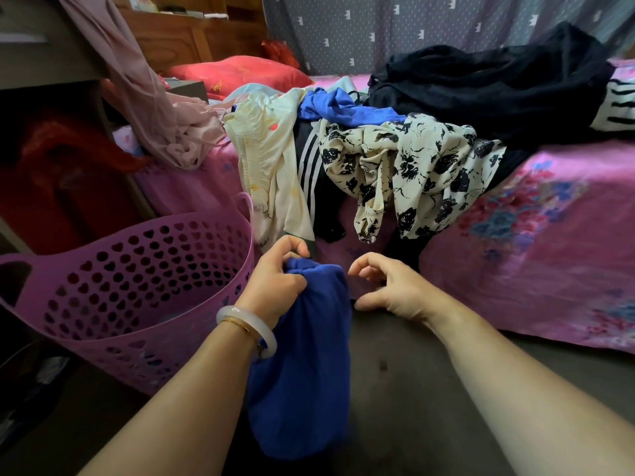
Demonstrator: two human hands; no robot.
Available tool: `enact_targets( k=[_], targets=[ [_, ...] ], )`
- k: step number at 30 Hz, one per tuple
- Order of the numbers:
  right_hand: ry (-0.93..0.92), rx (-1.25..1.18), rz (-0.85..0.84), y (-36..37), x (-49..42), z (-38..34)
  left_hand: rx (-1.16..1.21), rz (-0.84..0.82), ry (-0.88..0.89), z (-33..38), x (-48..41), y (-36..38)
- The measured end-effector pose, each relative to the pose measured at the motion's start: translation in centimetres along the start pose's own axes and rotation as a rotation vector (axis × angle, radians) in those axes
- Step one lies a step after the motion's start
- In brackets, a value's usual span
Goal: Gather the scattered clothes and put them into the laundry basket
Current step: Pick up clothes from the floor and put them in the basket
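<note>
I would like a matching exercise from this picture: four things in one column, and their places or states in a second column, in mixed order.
Things:
1. blue garment
2. purple laundry basket
3. black-flowered cream garment
4. right hand

Places or states:
A. hangs over the bed edge
B. holds nothing, fingers loosely curled
C. gripped by the left hand
D. stands on the floor, left of the hands

Pairs: 1-C, 2-D, 3-A, 4-B

One head-worn wide view, looking forward and down from close above both forearms. Basket [137,290] fills the lower left, bed [536,235] runs across the right, curtain [378,32] closes the top edge.
</note>
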State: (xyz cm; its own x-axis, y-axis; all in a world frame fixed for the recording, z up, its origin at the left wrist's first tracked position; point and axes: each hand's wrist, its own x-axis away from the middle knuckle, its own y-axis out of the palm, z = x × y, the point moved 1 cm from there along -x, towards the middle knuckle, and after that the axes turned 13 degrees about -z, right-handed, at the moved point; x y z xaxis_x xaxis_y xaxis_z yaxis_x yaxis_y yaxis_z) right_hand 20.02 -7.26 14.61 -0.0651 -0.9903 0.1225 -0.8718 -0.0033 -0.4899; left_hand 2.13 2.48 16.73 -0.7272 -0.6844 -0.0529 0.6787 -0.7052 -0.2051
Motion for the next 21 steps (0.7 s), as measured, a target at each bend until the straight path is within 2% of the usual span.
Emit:
enact_targets(
  k=[2, 4, 8, 11, 15, 19, 21],
  targets=[
    [-0.062, 0.001, 0.040, 0.6, -0.2, 0.4, -0.010, -0.041, 0.006, 0.3, -0.1, 0.1],
    [-0.150, -0.120, 0.059, 1.0, -0.4, 0.4, -0.017, -0.091, 0.020, 0.7, 0.0, 0.1],
    [-0.229, -0.285, -0.020, 1.4, -0.6, 0.0, -0.027, -0.163, 0.030, 1.6, 0.2, 0.1],
    [-0.232, -0.344, -0.037, 1.7, -0.6, 0.0, -0.080, -0.128, 0.056, 1.8, 0.2, 0.0],
    [-0.204, -0.294, 0.010, 0.9, -0.3, 1.3, -0.102, -0.018, 0.101, 2.0, 0.2, -0.2],
    [-0.252, -0.457, 0.073, 0.4, 0.0, 1.5, -0.109, -0.015, 0.093, 2.1, 0.1, -0.1],
    [-0.245, -0.423, 0.021, 0.6, -0.2, 1.4, -0.105, -0.025, 0.083, 2.1, 0.1, 0.0]
  ],
)
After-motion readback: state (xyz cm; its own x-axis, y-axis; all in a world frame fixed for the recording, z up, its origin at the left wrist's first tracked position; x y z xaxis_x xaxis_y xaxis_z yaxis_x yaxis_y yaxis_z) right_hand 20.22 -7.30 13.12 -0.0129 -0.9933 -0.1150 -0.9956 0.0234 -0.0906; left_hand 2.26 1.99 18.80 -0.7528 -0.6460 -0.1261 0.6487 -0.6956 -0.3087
